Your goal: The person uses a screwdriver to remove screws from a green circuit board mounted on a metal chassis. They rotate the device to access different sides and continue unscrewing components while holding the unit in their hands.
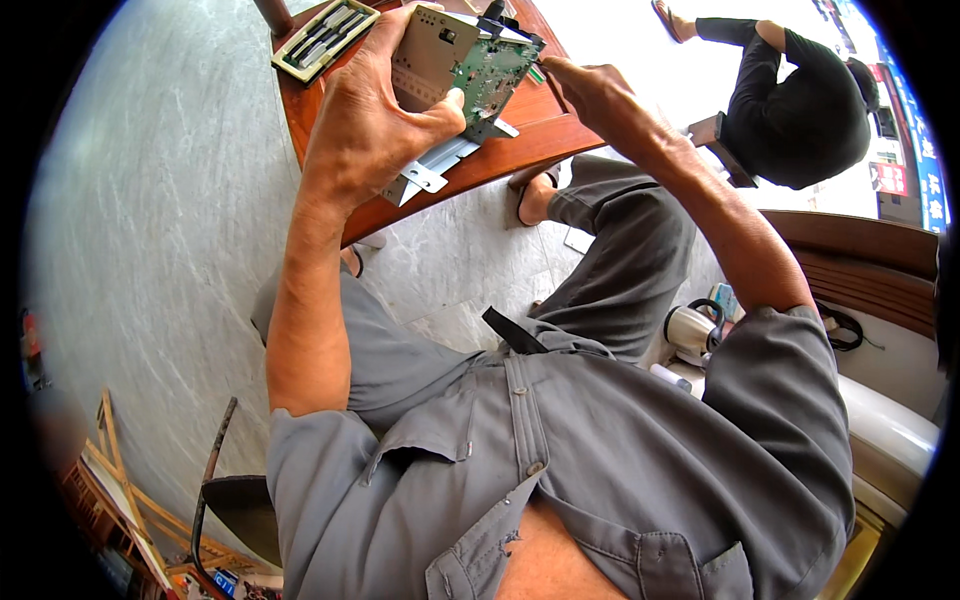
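Electronics unit (464, 66) in the left grip (365, 112), tilted over the near part of the reddish-brown worktop (546, 130). Clasps it from the left side, thumb beside the green circuit board (494, 80), grey metal plate (424, 52) between thumb and fingers. With the right grip (610, 103), reaches to the board's right edge, fingers drawn close together (cannot tell about any object pinched there). Left of the unit, on the worktop, a tray of slim tools (325, 40). Lower right, well apart, a pale kettle (686, 330) with a black handle.
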`<state>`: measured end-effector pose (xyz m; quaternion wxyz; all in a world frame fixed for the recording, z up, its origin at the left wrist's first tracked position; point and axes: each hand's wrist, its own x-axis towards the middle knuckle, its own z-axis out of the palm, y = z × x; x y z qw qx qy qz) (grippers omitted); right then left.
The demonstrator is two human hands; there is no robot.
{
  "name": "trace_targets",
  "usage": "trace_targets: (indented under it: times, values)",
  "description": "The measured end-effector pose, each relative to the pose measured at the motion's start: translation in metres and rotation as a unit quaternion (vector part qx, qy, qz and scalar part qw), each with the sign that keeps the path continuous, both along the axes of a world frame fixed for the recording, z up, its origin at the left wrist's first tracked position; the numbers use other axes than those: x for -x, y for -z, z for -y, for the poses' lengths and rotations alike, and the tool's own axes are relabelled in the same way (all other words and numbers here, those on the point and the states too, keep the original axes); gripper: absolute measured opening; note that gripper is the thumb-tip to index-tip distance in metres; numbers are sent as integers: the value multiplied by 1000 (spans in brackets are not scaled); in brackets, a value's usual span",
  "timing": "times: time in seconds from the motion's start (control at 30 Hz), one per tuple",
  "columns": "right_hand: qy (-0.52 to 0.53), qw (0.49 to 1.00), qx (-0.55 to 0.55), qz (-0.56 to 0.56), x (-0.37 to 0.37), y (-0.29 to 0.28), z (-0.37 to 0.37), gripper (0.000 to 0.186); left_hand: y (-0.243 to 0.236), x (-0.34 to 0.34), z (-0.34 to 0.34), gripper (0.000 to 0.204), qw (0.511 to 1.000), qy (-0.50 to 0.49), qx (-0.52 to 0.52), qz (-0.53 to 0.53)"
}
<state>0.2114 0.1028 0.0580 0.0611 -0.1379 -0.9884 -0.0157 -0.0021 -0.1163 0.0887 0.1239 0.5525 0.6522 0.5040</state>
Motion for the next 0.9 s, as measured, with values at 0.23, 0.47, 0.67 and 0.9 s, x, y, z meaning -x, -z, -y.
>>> trace_targets:
  times: [0.23,0.47,0.67,0.9]
  values:
    - [135,835,523,-101,-8,-11,-7,21,2,1,-1,67,999,15,-16,25]
    - [169,484,857,-47,-11,-14,-9,32,8,5,0,72,998,5,-42,-43]
    - [122,876,466,40,-4,-20,-9,33,5,3,-1,71,999,9,-35,-22]
    - [46,993,93,-52,-2,-9,9,19,4,2,-3,72,999,5,-34,10]
